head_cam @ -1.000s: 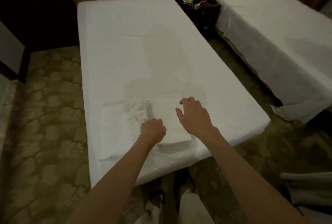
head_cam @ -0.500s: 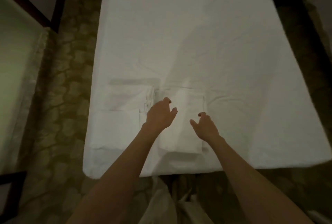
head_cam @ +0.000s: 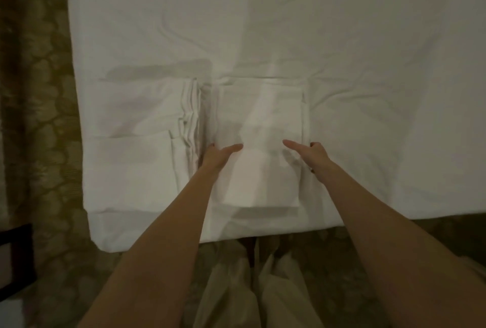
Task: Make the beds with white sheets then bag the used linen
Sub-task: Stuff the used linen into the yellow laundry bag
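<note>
From the head camera, looking straight down, a bed (head_cam: 368,38) covered in a white, lightly creased sheet is filling most of the picture, with its near edge running across just above the person's legs. Two stacks of folded white linen are lying on the near part of it, side by side and almost touching.

The right stack (head_cam: 260,127) is sitting squarely in front of the person, a neat rectangular pile with a smaller folded piece on top of a wider one. The left hand (head_cam: 218,156) is gripping its left edge, thumb lying flat across the top and the fingers curling down the side, mostly hidden. The right hand (head_cam: 310,155) is gripping the opposite edge in the same way, thumb stretching inward over the cloth, fingers wrapping over the right side. Both forearms are reaching in bare from the bottom of the frame.

The left stack (head_cam: 136,127) is lying untouched, its many layered folds showing as thin lines along the edge nearest the left hand.

No bag or other container is showing. A patterned olive carpet (head_cam: 39,117) is bordering the bed on the left and below.
</note>
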Demonstrator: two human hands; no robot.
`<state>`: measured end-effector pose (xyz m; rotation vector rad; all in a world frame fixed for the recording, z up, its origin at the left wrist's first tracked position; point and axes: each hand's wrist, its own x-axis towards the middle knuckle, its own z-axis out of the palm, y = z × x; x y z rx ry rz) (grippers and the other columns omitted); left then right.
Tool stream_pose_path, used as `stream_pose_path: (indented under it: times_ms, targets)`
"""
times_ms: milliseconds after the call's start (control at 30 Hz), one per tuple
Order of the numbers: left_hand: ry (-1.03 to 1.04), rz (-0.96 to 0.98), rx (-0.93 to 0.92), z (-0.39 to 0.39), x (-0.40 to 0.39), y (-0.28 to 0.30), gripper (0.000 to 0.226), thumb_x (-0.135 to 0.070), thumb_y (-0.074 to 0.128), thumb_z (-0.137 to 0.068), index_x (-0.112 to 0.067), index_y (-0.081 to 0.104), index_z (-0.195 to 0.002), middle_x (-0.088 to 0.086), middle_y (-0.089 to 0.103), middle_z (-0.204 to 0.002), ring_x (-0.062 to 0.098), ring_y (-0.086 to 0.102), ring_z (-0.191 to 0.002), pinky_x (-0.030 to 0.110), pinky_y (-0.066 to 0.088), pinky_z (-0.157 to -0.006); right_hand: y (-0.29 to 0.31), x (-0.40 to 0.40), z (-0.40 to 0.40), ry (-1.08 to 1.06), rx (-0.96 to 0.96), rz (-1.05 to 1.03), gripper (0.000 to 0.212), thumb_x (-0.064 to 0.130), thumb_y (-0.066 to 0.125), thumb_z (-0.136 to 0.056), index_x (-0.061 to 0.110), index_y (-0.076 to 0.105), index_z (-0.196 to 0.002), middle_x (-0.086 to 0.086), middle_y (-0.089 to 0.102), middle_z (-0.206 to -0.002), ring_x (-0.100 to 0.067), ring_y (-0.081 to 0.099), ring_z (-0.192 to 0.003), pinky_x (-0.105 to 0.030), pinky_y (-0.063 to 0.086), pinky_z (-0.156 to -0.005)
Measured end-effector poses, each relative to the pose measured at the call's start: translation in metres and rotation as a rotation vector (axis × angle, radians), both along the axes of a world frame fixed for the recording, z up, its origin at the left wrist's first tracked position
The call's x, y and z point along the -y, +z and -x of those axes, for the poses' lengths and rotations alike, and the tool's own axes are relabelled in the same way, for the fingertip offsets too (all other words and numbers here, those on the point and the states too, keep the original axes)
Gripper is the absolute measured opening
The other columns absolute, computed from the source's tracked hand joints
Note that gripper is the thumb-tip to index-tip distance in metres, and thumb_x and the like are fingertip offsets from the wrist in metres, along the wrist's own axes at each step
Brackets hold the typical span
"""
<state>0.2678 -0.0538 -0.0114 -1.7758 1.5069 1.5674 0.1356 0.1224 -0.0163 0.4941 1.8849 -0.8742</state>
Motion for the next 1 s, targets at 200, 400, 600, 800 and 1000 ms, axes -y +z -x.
stream_pose_path:
  times_ms: [200,400,600,800,1000]
  targets:
    - [0.058,0.072,-0.225,-0.005,-0.004,0.034,0.062,-0.030,0.081,-0.076,-0.013,0.055,-0.130,-0.001,0.065,-0.114,0.020,0.063,-0.104,0.035,0.053,-0.090,0.034,0.014,0.003,-0.100,0.019,0.189,0.059,0.026,0.086,-0.068,0.003,0.063,-0.117,-0.009,0.069,-0.109,-0.024,0.068,-0.091,-0.033,0.056,-0.074]
    - [-0.006,0.161,-0.402,0.000,0.025,0.131,0.055,-0.032,0.080,-0.077,-0.016,0.058,-0.125,-0.001,0.068,-0.112,0.017,0.066,-0.101,0.033,0.056,-0.084,0.136,0.037,0.011,-0.065,-0.127,0.328,0.033,0.014,0.078,-0.077,0.006,0.067,-0.107,-0.006,0.070,-0.098,-0.018,0.067,-0.083,-0.035,0.055,-0.080]
    - [-0.006,0.253,-0.557,-0.025,0.063,0.261,0.042,-0.027,0.078,-0.079,-0.019,0.058,-0.115,-0.006,0.068,-0.103,0.010,0.066,-0.089,0.024,0.053,-0.068,0.276,0.067,-0.005,0.090,-0.294,0.506,0.021,0.012,0.075,-0.080,0.011,0.068,-0.100,-0.011,0.072,-0.103,-0.022,0.069,-0.090,-0.039,0.057,-0.084]
    - [0.048,0.358,-0.657,-0.070,0.091,0.362,0.046,-0.033,0.080,-0.077,-0.020,0.059,-0.117,-0.003,0.069,-0.109,0.016,0.067,-0.094,0.032,0.054,-0.076,0.377,0.094,-0.036,0.311,-0.493,0.641,0.021,0.014,0.069,-0.087,0.015,0.064,-0.108,0.000,0.068,-0.098,-0.004,0.063,-0.080,-0.011,0.050,-0.063]
    - [0.193,0.485,-0.750,-0.110,0.084,0.432,0.038,-0.031,0.074,-0.082,-0.024,0.059,-0.117,-0.003,0.069,-0.108,0.018,0.067,-0.095,0.034,0.055,-0.076,0.437,0.127,-0.051,0.458,-0.579,0.777,0.036,0.015,0.067,-0.089,0.006,0.060,-0.122,-0.004,0.065,-0.108,-0.020,0.063,-0.099,-0.029,0.049,-0.085]
